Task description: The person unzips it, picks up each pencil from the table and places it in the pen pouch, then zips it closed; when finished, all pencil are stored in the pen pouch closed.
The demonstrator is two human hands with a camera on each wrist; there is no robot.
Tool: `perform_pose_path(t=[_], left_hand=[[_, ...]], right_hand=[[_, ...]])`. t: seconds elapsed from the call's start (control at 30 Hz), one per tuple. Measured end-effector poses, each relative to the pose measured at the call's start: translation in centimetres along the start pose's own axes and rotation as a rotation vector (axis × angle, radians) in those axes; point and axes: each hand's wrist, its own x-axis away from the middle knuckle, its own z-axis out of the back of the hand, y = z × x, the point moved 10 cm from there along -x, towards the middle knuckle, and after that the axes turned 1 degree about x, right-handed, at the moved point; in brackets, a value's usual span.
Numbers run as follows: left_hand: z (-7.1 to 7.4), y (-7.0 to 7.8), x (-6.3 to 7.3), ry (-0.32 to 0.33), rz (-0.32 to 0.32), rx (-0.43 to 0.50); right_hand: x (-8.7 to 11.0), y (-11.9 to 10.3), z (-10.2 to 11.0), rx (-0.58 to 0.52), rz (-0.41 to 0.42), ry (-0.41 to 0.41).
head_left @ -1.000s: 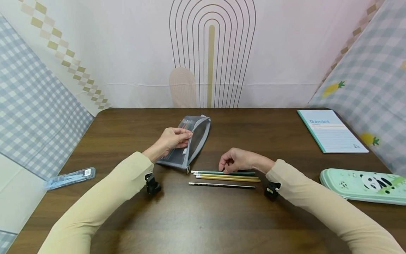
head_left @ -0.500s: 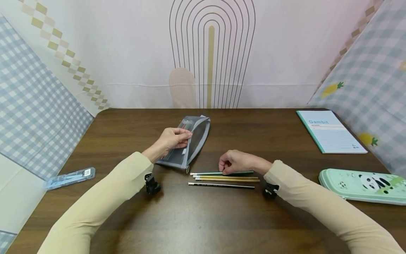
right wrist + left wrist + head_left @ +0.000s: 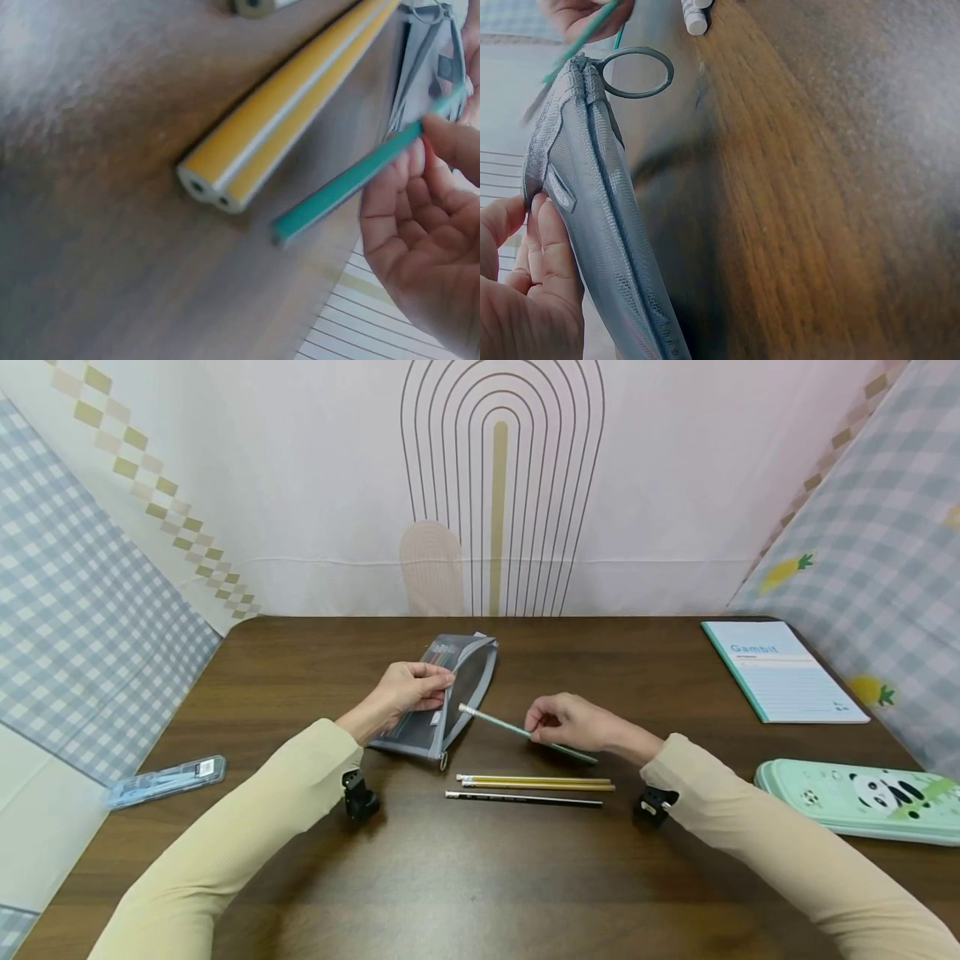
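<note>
My left hand pinches the near edge of a grey mesh zip pouch, keeping its mouth spread. Colourful lines show on the mesh, and a ring zip pull hangs at one corner. Between thumb and fingers my right hand holds a green pencil, raised off the table and slanted, its eraser end pointing at the pouch mouth. In the right wrist view the green pencil crosses the fingertips. Below that hand lie two yellow pencils side by side, and a black pencil lies nearer me.
On the right of the brown table lie a notebook marked "Gambit" and a mint panda pencil case. A flat clear case with blue contents sits at the left edge. Patterned cloths hang behind and at both sides.
The green pencil has come up from beside the yellow pencils in my right hand, its eraser end swinging up toward the pouch. My left hand and the pouch have stayed put.
</note>
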Motion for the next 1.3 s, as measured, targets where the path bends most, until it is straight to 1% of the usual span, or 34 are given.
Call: perform_pose_path(t=[0.13,0.23,0.37,0.53,0.63,0.73,0.9,1.1,1.3], left_hand=[[0.0,0.0,0.0,0.000,0.000,-0.001],[0.0,-0.1,0.0,0.000,0.002,0.001],[0.0,-0.2,-0.1,0.000,0.003,0.002],[0.0,-0.1,0.0,0.000,0.006,0.003],[0.0,0.0,0.0,-0.002,0.005,-0.003],[0.0,0.1,-0.1,-0.005,0.002,-0.008],[0.1,0.0,-0.1,0.002,0.006,-0.024],[0.0,0.1,0.0,-0.003,0.009,-0.008],[0.0,0.1,0.0,-0.005,0.017,0.003]], right_hand=[[-0.4,1.2,0.8,-0.165,-0.102,0.094],[-0.6,1.9,0.8,-0.260,-0.184,0.120],[-1.1,2.6,0.1,-0.422,-0.263,0.107],[-2.1,3.0,-1.4,-0.686,-0.337,0.055],[-2.9,3.0,-2.2,-0.786,-0.373,0.027],[-3.9,3.1,-2.8,-0.820,-0.412,0.024],[-5.6,2.9,-3.2,-0.810,-0.473,0.052],[-7.1,2.9,-3.4,-0.782,-0.499,0.077],[-8.1,2.7,-3.6,-0.777,-0.527,0.087]])
